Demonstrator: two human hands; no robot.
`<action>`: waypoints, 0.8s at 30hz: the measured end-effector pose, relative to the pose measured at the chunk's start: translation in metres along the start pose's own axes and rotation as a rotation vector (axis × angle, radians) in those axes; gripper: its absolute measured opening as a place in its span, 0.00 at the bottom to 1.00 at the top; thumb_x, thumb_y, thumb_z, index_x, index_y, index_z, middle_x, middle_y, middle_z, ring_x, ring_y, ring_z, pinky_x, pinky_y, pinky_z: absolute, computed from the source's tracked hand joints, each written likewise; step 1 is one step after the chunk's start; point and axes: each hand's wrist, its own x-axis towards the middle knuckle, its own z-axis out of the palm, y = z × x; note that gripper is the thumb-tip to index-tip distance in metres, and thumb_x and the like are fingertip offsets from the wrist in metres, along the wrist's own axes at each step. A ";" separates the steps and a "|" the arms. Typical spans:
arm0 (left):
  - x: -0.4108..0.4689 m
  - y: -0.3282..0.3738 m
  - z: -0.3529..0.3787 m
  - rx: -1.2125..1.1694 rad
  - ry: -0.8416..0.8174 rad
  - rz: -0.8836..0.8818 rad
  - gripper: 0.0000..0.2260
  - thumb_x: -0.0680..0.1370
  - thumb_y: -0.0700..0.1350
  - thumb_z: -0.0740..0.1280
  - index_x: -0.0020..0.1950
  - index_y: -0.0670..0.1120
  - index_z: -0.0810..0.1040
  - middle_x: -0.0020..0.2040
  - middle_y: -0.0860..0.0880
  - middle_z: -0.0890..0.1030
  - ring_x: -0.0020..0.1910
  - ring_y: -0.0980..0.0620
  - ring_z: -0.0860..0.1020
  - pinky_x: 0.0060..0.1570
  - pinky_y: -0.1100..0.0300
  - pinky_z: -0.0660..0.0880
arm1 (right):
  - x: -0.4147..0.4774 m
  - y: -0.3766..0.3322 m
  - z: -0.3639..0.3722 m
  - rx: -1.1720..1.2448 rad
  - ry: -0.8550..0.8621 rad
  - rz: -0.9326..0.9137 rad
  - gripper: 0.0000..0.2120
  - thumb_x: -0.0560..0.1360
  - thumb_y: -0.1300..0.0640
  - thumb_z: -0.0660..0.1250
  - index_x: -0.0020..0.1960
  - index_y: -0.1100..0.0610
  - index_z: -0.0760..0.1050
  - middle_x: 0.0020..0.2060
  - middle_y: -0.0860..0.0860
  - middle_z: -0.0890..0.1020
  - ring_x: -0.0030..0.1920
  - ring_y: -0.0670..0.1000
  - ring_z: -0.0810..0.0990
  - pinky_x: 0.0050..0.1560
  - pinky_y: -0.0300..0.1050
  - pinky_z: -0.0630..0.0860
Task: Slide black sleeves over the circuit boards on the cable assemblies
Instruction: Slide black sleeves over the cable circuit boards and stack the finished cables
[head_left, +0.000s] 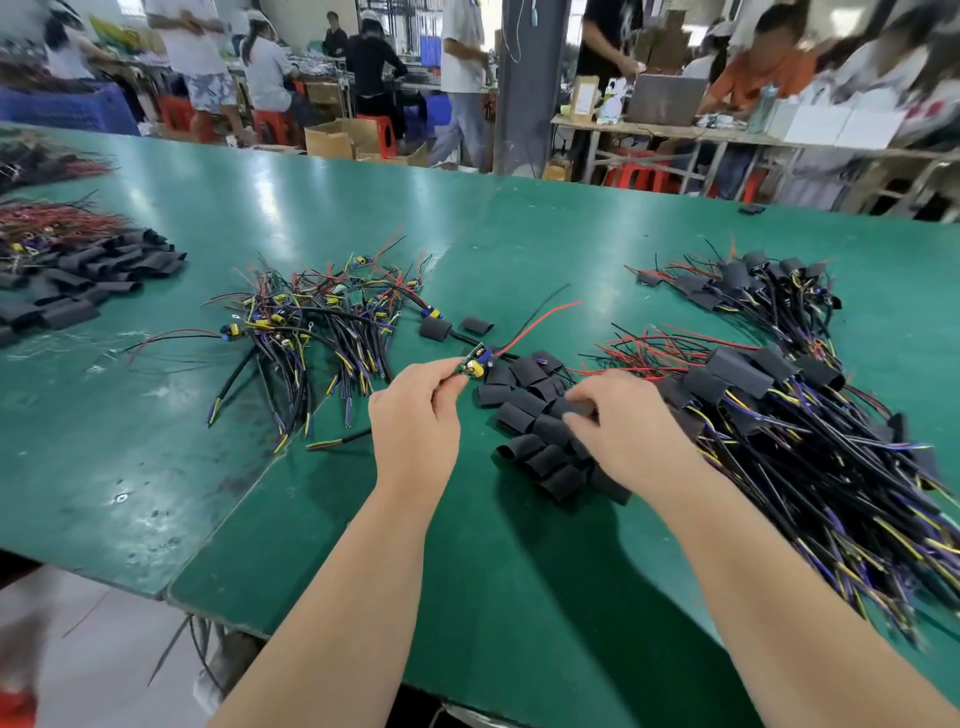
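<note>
Pinching the circuit board (471, 365) up off the surface (311, 519) so a sleeve can slip on, the left hand (415, 410) sits left of the black sleeves (540, 436), where the right hand (618, 431) curls its fingers to pick one, though I cannot tell if it holds one.

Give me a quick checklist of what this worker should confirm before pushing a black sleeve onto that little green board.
1. Board held firmly: the left hand pinches the green circuit board at its near end. Ok.
2. Board is bare, with no sleeve on it yet. Ok.
3. Lead end is free: the red wire runs away from the board, clear of the piles. Ok.
4. Sleeves within reach: the right hand is on the pile of loose sleeves. Ok.
5. Exactly one sleeve picked: the fingers hide this. Cannot tell.
6. Sleeve mouth is open and facing the board. Cannot tell.
</note>
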 end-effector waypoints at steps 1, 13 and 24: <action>0.000 -0.001 0.000 -0.008 -0.012 0.004 0.09 0.77 0.39 0.68 0.55 0.45 0.83 0.48 0.49 0.84 0.45 0.49 0.80 0.54 0.47 0.74 | 0.006 -0.004 0.004 -0.065 -0.073 0.003 0.10 0.74 0.55 0.69 0.53 0.59 0.79 0.49 0.56 0.80 0.53 0.57 0.76 0.52 0.43 0.65; 0.005 -0.008 -0.002 -0.136 -0.086 -0.040 0.06 0.76 0.38 0.70 0.51 0.44 0.84 0.42 0.55 0.82 0.39 0.68 0.76 0.45 0.76 0.69 | 0.031 -0.023 0.009 -0.135 -0.407 0.081 0.24 0.70 0.51 0.73 0.29 0.55 0.59 0.29 0.54 0.61 0.33 0.55 0.61 0.32 0.45 0.60; 0.005 -0.006 -0.006 -0.173 -0.128 -0.033 0.06 0.76 0.38 0.69 0.50 0.46 0.84 0.42 0.57 0.83 0.41 0.67 0.78 0.44 0.78 0.68 | 0.000 0.023 -0.006 1.058 0.191 0.332 0.13 0.71 0.71 0.69 0.50 0.56 0.79 0.42 0.54 0.83 0.41 0.50 0.82 0.43 0.37 0.78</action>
